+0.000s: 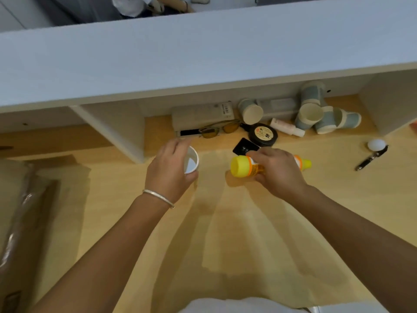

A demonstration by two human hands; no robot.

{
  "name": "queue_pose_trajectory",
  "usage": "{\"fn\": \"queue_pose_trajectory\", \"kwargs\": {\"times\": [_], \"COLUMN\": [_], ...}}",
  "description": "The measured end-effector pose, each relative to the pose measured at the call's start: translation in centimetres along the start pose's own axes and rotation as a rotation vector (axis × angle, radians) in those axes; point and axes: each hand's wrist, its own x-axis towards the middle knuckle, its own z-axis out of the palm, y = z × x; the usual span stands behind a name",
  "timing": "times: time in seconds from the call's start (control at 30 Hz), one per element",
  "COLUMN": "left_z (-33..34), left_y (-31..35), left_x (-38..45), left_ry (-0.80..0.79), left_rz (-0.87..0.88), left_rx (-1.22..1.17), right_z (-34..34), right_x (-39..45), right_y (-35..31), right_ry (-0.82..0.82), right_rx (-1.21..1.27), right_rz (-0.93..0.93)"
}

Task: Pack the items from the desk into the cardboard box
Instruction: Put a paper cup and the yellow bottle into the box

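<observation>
My left hand (169, 172) is wrapped around a white paper cup (191, 161), whose open mouth faces right. My right hand (277, 170) grips an orange bottle with a yellow cap (242, 166), lying sideways just above the wooden desk (225, 222); a second small yellow-capped bottle (304, 164) shows behind my knuckles. The cardboard box (33, 211) sits at the far left with its flaps open and brown tape along one edge. Its inside is hardly visible.
Against the back wall lie yellow-tinted glasses (220, 129), a round black tin (262, 134), a black card (244, 147), a white tube (286, 127) and several blue-and-cream paper cups (327, 119). A white ball (376, 144) and a black pen-like tool (370, 159) lie at right. A white shelf (203, 64) overhangs.
</observation>
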Motion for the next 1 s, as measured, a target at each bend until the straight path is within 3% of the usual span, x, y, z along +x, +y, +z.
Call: {"fn": "queue_pose_trajectory", "kwargs": {"times": [0.27, 0.6, 0.8, 1.0], "left_z": [-10.7, -23.5, -26.5, -26.9], "left_y": [-8.0, -19.8, -25.7, -29.0], "left_x": [-10.3, -24.5, -30.6, -34.2], "left_ry": [0.092, 0.327, 0.38, 0.337], "left_rz": [-0.178, -0.514, -0.642, -0.721], "left_rx": [0.055, 0.147, 0.175, 0.192], "right_z": [-2.6, -4.6, -5.0, -3.8], "right_x": [0.2, 0.8, 0.8, 1.2], "right_y": [-15.3, -38.8, -50.9, -58.6], "right_ry": [0.068, 0.115, 0.166, 0.163], "right_rx": [0.053, 0.136, 0.119, 0.058], "right_rz": [-0.263, -0.656, -0.86, -0.992]}}
